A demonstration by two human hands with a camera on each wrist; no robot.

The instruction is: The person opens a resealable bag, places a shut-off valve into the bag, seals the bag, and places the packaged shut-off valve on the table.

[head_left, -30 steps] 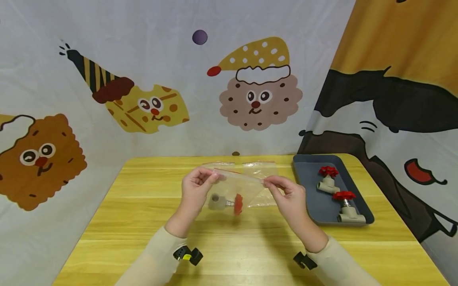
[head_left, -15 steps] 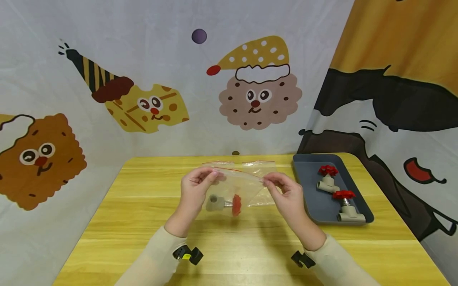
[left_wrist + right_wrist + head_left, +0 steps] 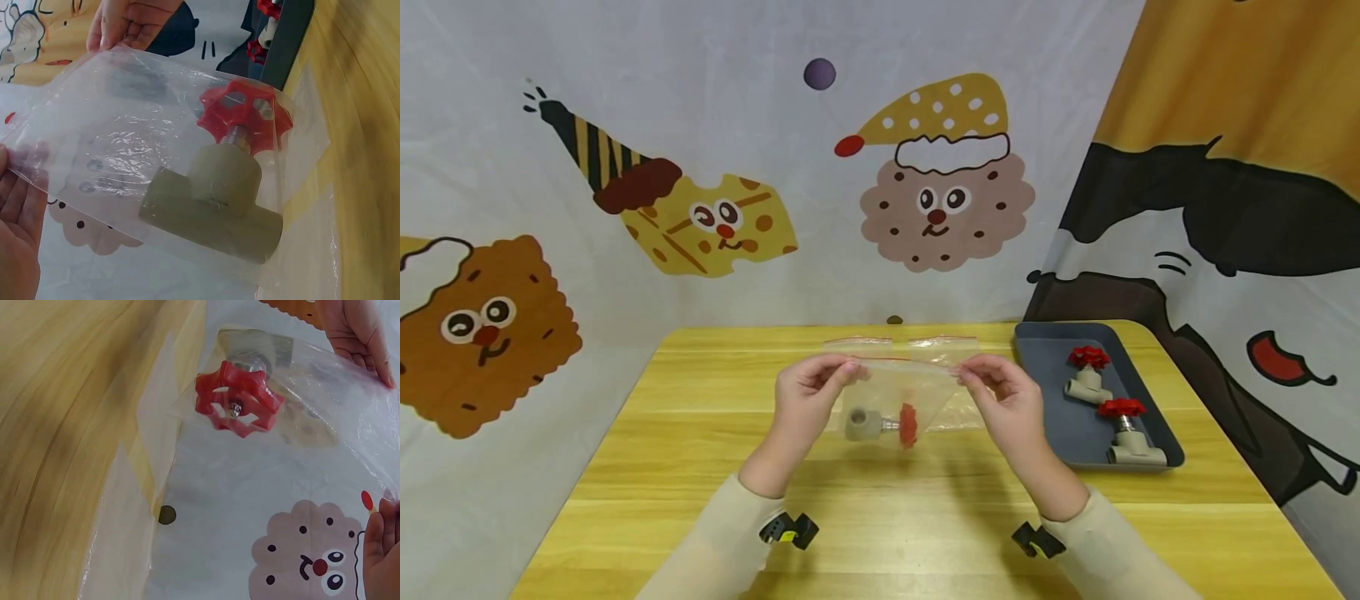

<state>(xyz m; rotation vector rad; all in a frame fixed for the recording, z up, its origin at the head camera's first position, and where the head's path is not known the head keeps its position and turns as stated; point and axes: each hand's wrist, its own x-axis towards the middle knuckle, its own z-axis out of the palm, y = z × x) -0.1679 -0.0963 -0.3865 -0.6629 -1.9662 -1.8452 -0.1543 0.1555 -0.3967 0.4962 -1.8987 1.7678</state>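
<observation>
A clear zip-lock bag point(image 3: 891, 387) with a red line along its top edge hangs between my hands above the table. My left hand point(image 3: 808, 400) pinches its top left corner, and my right hand point(image 3: 1009, 408) pinches the top right corner. Inside the bag lies a valve point(image 3: 215, 194) with a beige tee-shaped body, a metal stem and a red handwheel point(image 3: 237, 400). The valve rests on its side at the bottom, its wheel pointing right in the head view. Whether the seal is closed cannot be made out.
Two flat clear bags point(image 3: 951, 346) lie on the wooden table point(image 3: 715, 467) behind the held one, partly hidden. On the right a grey tray point(image 3: 1048, 354) holds two similar valves point(image 3: 1131, 437) with red wheels. A printed cloth point(image 3: 827, 250) hangs behind the table.
The bag's top edge, slanting down to the right before, is now nearly level. My right hand has risen slightly, and the valve has swung a little to the right.
</observation>
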